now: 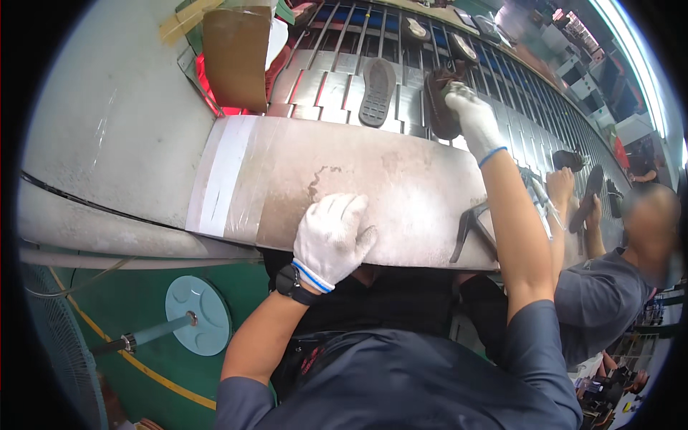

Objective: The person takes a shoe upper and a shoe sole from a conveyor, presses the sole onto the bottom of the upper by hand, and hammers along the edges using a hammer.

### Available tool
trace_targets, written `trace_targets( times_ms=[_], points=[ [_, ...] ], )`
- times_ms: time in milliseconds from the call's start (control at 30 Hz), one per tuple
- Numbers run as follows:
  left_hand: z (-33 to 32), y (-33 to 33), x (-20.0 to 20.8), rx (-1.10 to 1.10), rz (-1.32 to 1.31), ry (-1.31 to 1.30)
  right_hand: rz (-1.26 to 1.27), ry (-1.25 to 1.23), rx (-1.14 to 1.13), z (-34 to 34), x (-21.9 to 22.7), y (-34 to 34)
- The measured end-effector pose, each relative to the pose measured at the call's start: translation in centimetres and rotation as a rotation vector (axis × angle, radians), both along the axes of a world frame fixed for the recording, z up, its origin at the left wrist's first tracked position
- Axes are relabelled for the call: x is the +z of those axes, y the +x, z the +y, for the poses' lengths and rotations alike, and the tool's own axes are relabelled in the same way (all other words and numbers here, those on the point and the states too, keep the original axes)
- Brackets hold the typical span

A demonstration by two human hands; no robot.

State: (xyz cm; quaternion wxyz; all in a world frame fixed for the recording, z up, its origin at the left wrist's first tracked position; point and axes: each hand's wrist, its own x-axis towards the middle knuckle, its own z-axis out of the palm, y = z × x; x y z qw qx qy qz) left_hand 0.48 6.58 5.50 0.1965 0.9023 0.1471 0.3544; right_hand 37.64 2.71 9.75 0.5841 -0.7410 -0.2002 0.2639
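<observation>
My left hand (331,236), in a white glove with a blue cuff, rests on the pale worktop near its front edge. Its fingers lie on the surface with the thumb apart, and nothing shows in it. Farther off, my right hand (473,118), gloved the same way, reaches over the metal conveyor. Its fingers are closed on the upper part of a dark brown shoe (441,107), partly covering it. To the left of that shoe lies a grey shoe sole (378,92), tread side partly in view.
A brown cardboard piece (236,57) stands at the conveyor's left end. Under my right arm lies a dark hand tool (469,228). At right a co-worker (602,294) holds a dark sole (591,188). A fan with a round blue base (197,315) stands lower left.
</observation>
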Motion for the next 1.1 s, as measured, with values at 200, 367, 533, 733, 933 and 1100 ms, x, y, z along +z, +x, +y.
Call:
trace_targets(
  times_ms=[200,367,533,733,933,1100],
  points=[
    [1.4,1.0,1.1,-0.028,0.138,-0.097,-0.617,-0.595,-0.091,0.0,-2.8,0.9],
    [7.6,9.0,1.2,0.091,0.269,-0.068,-0.815,-0.044,-0.244,-1.3,-2.0,-6.8],
    [12.3,22.0,3.8,0.221,0.653,-0.148,-0.621,-0.015,0.286,-3.2,-0.9,-8.1],
    [16.6,25.8,2.4,0.175,0.832,-0.074,-0.415,-0.03,0.303,-2.6,-0.6,-5.8],
    [13.1,21.0,5.0,-0.292,0.205,-1.013,0.289,0.218,0.046,-2.0,-0.6,-5.5],
    [12.0,21.4,5.6,-0.341,0.553,-0.97,0.39,0.416,-0.091,-2.5,0.3,-4.9]
  ],
)
